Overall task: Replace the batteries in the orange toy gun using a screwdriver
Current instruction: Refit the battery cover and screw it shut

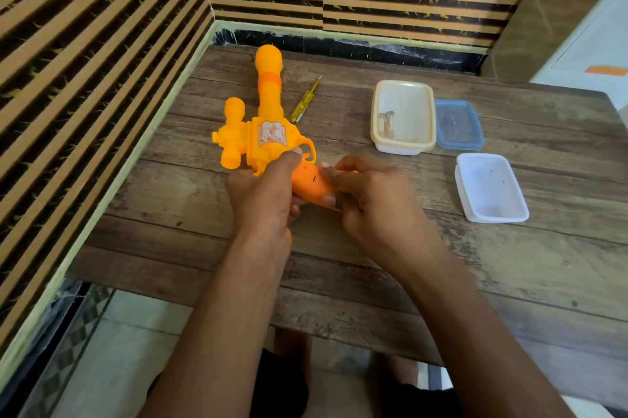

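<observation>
Forearms (238, 298) run up from the bottom edge across the near side of the tabletop (356, 281). Both hands are on the orange toy gun (268, 135).

Left hand (263, 193): fingers (289, 159) curled round the rear of the gun body, just above the handle (307, 184). It's holding it.

Right hand (377, 203): fingers and thumb wrapped round the darker orange handle from the right side, pinching it. Can't tell what's under the fingertips.

The gun lies flat on the tabletop, left of centre. Its barrel points away toward the striped wall (102, 43) and its handle points toward the camera.

Screwdriver (302, 103): yellow-green and see-through. It lies on the tabletop just beside the barrel on its right, tip pointing away, with neither hand on it.

Right half of the tabletop:
- cream tub (402, 91) with small metallic items (387, 122) inside, too blurred to identify
- blue lid (458, 125) flat, touching or just beside the cream tub on its right
- white tub (489, 213) open, nearer the camera than the other two and set apart from them
</observation>
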